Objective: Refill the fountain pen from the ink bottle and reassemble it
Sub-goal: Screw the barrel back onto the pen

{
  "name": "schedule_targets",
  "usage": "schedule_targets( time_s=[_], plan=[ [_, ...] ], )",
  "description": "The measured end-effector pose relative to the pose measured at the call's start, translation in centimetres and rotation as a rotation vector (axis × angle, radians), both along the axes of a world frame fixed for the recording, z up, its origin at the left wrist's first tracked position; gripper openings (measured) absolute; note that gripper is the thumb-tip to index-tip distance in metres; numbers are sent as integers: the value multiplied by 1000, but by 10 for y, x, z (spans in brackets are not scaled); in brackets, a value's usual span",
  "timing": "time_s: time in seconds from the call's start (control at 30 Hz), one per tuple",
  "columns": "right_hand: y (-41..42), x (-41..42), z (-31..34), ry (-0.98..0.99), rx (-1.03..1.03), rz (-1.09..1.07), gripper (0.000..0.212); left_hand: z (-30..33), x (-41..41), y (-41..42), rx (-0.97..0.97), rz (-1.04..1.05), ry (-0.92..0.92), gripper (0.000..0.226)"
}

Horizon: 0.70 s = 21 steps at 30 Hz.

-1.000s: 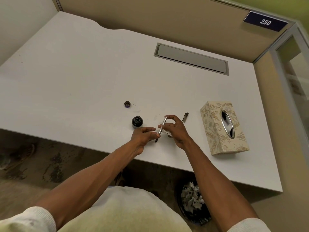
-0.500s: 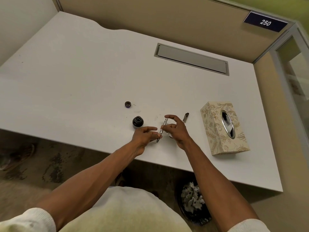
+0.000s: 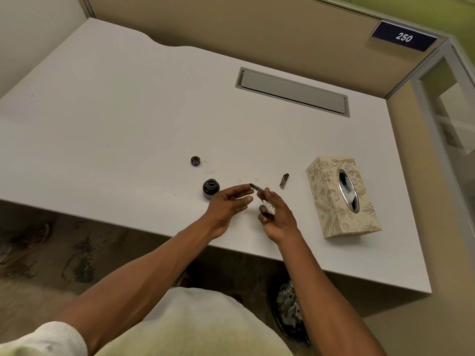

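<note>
Since before, the left hand (image 3: 229,201) lets go and opens flat. The right hand (image 3: 276,214) grips the thin dark pen (image 3: 257,187) and a crumpled white tissue (image 3: 268,206) beside the open round black ink bottle (image 3: 210,187).

Bare white desk (image 3: 102,111) fills the frame's left and top; ink bottle (image 3: 211,187), bottle cap (image 3: 195,160), pen cap (image 3: 284,180) and tissue box (image 3: 341,196) crowd centre-right.

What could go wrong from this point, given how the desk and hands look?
1. The ink bottle stands uncapped just beyond the left hand, its cap lying apart; a stray wrist move could tip it and spill.
2. The right hand holds both the pen part and a stained tissue; the crowded grip could slip, or smear ink onto the white desk.
3. The pen cap lies loose and might get knocked.
</note>
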State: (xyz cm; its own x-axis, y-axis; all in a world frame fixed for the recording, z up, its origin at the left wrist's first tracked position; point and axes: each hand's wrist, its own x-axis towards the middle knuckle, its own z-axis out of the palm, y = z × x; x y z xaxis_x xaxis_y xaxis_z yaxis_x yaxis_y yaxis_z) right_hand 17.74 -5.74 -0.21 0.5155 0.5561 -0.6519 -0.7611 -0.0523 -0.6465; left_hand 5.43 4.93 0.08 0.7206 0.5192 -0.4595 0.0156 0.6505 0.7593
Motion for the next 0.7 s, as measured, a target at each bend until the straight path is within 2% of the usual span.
schedule_targets(
  time_s=[0.17, 0.33, 0.53, 0.7],
  plan=[
    [2, -28, -1, 45, -6, -19, 30, 2, 11, -10, 151, 52, 77, 22],
    [0, -45, -4, 61, -45, -9, 25, -5, 17, -5, 119, 118, 143, 14],
    [-11, -60, -8, -136, -198, 39, 22, -3, 23, 0, 172, 176, 279, 19],
    [-24, -59, -16, -243, -301, -107, 9, -8, 31, 0, 190, 176, 375, 30]
  ],
)
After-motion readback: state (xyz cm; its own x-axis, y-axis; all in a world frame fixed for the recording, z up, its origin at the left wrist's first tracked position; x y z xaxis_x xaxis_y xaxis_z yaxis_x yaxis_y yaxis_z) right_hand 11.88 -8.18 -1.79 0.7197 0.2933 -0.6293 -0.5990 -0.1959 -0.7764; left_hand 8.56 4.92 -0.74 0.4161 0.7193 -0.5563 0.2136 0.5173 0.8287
